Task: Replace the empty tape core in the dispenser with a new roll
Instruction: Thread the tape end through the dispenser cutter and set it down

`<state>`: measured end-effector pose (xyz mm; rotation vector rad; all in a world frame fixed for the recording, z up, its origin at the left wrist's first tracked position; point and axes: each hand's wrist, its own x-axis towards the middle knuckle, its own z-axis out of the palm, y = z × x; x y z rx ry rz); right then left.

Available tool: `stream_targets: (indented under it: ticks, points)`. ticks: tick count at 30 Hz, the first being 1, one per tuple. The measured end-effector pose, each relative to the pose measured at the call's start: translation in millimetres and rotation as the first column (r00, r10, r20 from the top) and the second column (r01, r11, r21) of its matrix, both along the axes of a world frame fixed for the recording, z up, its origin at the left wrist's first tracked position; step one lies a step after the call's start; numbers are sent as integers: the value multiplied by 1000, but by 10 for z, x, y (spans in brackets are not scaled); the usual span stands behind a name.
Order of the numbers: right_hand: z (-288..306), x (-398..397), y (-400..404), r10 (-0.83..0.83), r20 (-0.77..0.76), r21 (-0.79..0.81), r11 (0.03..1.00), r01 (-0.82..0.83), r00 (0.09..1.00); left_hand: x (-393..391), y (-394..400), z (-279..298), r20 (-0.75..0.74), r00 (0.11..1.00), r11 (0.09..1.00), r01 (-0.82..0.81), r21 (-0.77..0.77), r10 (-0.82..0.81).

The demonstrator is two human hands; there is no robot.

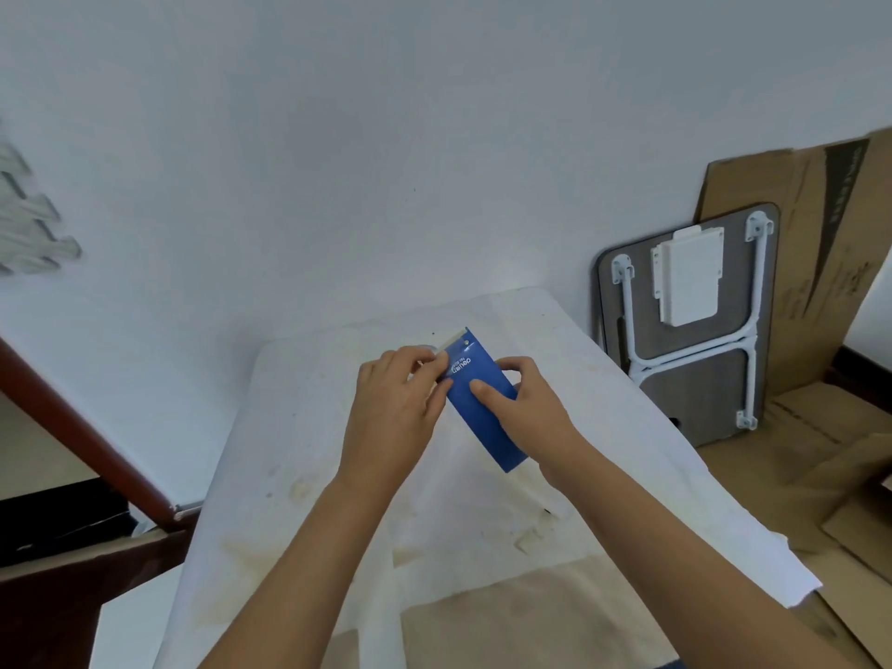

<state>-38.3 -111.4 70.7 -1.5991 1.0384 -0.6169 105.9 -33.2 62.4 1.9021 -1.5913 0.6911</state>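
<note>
A blue tape dispenser [487, 417] with white lettering is held above the table, its metal cutting edge pointing away from me. My right hand [523, 408] grips its body, thumb pressed on the blue top face. My left hand [400, 403] pinches at the dispenser's far left side near the cutter, where a pale strip shows between the fingers. I cannot tell whether that strip is tape or part of the dispenser. No tape roll or core is visible; the hands hide the dispenser's inside.
A stained white sheet covers the table [338, 475], which stands against a white wall. A folded grey table [690, 330] with white legs leans at the right, with flattened cardboard [820, 282] behind and under it. Dark wooden furniture [72, 427] is at the left.
</note>
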Motion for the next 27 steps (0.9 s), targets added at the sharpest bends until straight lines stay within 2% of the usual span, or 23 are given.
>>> stream_targets:
  ticks: [4, 9, 15, 20, 27]
  points:
    - [100, 90, -102, 35, -112, -136, 989, -51, 993, 59, -173, 29, -241, 970, 1000, 0, 29, 7]
    - [131, 208, -290, 39, -208, -232, 969, -88, 977, 147, -424, 8, -385, 921, 998, -58, 14, 59]
    - [62, 316, -624, -38, -332, -376, 922, -96, 942, 243, -766, -42, -475, 877, 994, -38, 98, 80]
    - [-23, 416, -954, -98, -434, -473, 871, -134, 895, 305, -1121, -153, -589, 788, 976, -73, 204, 182]
    - [-267, 463, -1303, -138, -458, -467, 878, -106, 878, 321, -1570, -279, -617, 748, 936, -15, 352, 244]
